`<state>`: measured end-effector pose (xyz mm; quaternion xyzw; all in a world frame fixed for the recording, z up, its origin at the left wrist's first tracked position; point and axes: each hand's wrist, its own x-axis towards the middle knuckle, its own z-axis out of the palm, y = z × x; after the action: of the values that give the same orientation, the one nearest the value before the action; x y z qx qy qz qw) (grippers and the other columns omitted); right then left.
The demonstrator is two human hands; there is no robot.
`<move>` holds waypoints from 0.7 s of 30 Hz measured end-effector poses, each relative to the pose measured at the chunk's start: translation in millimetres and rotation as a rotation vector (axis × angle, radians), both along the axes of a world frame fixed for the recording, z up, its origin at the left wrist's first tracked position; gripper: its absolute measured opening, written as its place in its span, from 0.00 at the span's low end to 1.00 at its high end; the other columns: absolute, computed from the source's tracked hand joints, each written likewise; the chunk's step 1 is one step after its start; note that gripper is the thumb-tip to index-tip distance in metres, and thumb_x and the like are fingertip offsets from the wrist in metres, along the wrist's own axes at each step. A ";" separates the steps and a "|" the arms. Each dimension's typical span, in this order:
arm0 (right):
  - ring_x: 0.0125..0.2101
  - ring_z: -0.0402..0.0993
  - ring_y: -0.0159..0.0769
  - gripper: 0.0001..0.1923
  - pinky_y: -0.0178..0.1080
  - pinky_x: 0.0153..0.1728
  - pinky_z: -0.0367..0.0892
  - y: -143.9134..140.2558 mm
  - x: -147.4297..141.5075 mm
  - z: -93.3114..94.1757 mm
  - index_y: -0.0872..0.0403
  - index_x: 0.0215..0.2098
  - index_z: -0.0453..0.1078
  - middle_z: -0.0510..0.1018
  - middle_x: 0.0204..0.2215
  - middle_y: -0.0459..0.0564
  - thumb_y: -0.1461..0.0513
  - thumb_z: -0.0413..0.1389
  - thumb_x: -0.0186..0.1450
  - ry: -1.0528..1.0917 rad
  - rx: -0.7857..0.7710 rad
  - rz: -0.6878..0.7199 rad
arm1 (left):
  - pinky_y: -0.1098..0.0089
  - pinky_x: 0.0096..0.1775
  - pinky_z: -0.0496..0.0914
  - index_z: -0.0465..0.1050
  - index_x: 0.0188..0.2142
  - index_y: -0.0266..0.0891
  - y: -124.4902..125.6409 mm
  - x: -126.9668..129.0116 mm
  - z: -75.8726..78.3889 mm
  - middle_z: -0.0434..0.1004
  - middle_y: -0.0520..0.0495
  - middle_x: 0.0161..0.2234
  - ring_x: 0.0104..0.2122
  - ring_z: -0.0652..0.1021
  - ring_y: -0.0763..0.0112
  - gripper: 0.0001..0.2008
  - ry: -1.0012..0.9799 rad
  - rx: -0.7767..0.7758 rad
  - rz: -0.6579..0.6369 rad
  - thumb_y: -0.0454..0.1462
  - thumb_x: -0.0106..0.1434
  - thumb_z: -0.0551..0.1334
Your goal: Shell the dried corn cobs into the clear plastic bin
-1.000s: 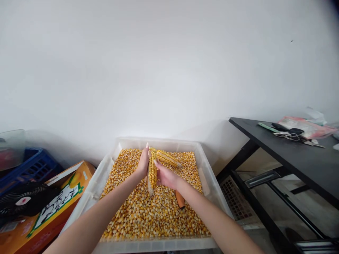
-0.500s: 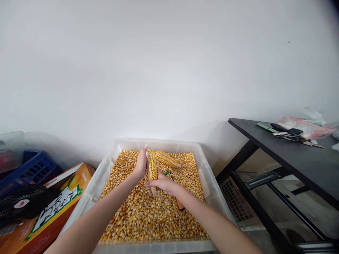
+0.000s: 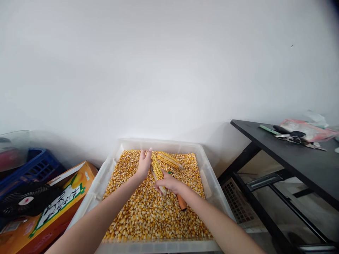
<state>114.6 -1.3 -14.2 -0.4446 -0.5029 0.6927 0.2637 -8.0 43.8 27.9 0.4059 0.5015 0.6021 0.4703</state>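
Note:
Between my two hands is a yellow corn cob (image 3: 156, 168), part of its side stripped of kernels. My left hand (image 3: 144, 164) is closed on its far end, the thumb upward. Lower down, my right hand (image 3: 167, 182) wraps round the near end, where a pale stub sticks out. Loose corn kernels (image 3: 148, 215) fill the clear plastic bin (image 3: 159, 247) below. A second corn cob (image 3: 169, 160) lies on the kernels just beyond my right hand. Partly hidden under my right wrist is a tool with an orange handle (image 3: 182, 203) and a green part.
At left stand an orange carton (image 3: 62, 208), a black fan (image 3: 25, 201) and a blue crate (image 3: 43, 164). A dark table (image 3: 278, 148) on the right holds scissors (image 3: 291, 136), a green-handled item (image 3: 270, 129) and a pink bag (image 3: 309, 128). A white wall (image 3: 169, 70) rises behind the bin.
The held cob has tilted, its near end swinging to the right. My right hand has shifted slightly right with it. The left thumb has come down a little, and the view has moved slightly.

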 end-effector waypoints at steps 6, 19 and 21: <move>0.11 0.61 0.28 0.15 0.33 0.14 0.59 -1.9 6.0 0.0 0.54 0.26 0.60 0.68 0.11 0.39 0.60 0.60 0.44 0.145 -0.087 0.141 | 0.72 0.34 0.64 0.63 0.33 0.40 -2.6 3.1 -3.2 0.65 0.54 0.26 0.30 0.70 0.72 0.14 0.011 -0.005 0.047 0.48 0.56 0.59; 0.10 0.59 0.30 0.20 0.33 0.12 0.57 8.8 9.2 6.0 0.51 0.37 0.58 0.67 0.13 0.36 0.60 0.61 0.49 -0.112 0.112 -0.070 | 0.74 0.29 0.64 0.59 0.34 0.41 -1.4 -4.3 10.1 0.66 0.54 0.27 0.26 0.70 0.73 0.21 -0.114 -0.085 -0.196 0.49 0.49 0.66; 0.10 0.58 0.29 0.16 0.33 0.11 0.56 9.4 12.8 9.2 0.52 0.31 0.59 0.67 0.12 0.37 0.59 0.60 0.49 -0.069 0.087 -0.045 | 0.73 0.32 0.66 0.59 0.35 0.41 -1.4 -4.1 9.6 0.67 0.53 0.29 0.29 0.71 0.73 0.22 -0.123 -0.050 -0.227 0.49 0.49 0.66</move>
<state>127.4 8.1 -5.1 -0.4674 -0.5312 0.6484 0.2808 -12.1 42.4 37.4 0.4105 0.4374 0.5560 0.5754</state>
